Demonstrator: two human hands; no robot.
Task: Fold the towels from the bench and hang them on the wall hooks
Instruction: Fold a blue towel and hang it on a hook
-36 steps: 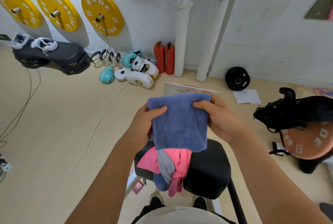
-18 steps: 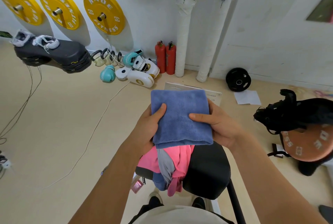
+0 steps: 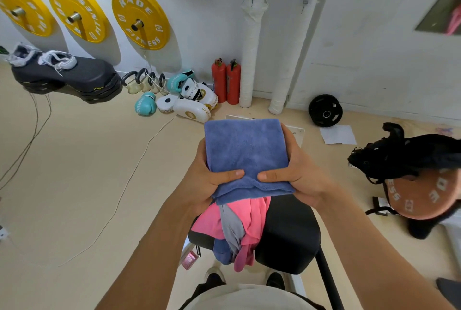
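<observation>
while pink towel (image 3: 252,212) lies on bench (image 3: 289,232), left hand (image 3: 207,182), right hand (image 3: 299,175) grip pinches folded blue towel (image 3: 247,155).

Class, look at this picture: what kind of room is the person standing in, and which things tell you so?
Most likely a small gym or training room. Yellow weight plates hang on wall pegs, boxing gloves and kettlebells lie by the wall, and a padded black bench stands below the hands.

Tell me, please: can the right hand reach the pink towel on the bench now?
Probably not yet. The right hand and the left hand both grip the folded blue towel, which is held above the pink towel and covers its top. One hand must let go first.
</observation>
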